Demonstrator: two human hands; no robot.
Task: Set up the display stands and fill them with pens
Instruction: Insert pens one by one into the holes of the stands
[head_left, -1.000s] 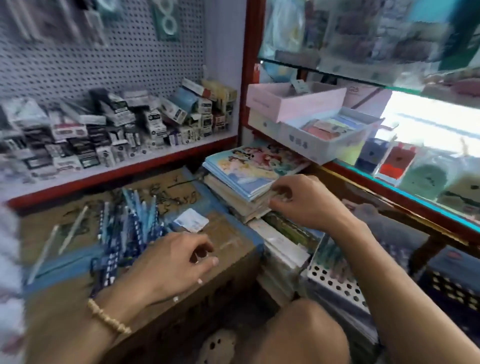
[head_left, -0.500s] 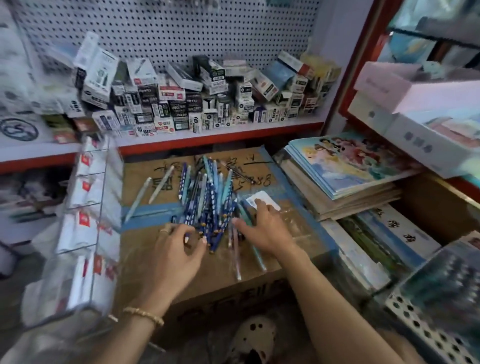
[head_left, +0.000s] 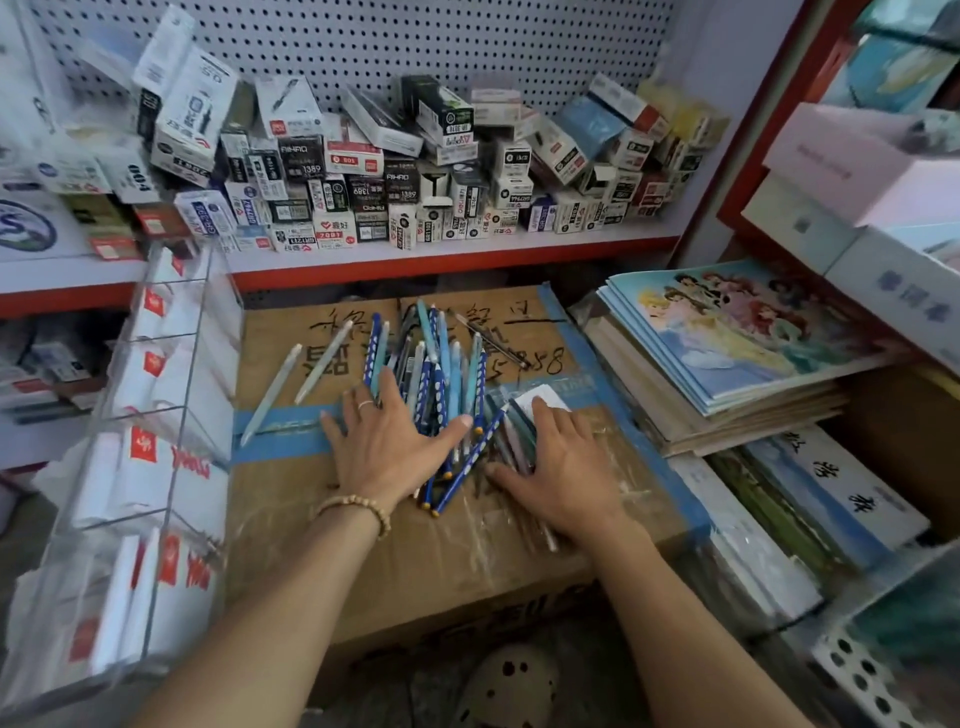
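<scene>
Both hands lie flat on the pen pile atop the cardboard box (head_left: 415, 545), which serves as the work surface. Left hand (head_left: 384, 441) has fingers spread & straight, palm pressing on the blue pens (head_left: 436, 374), gripping nothing. Right hand (head_left: 558, 467) is likewise open, fingers straight over the pale pens beside a white card (head_left: 540, 402); no grip there either. Two grey pens (head_left: 296, 379) lie apart, left of the pile. The clear acrylic display stand (head_left: 156, 415) sits just left of the box, tiers w/ red-logo inserts, no pens visible in it. Looks like the gathering step: raking loose pens together. Next move probably needs a handful bunched, tips aligned, then carried left to a stand compartment.
</scene>
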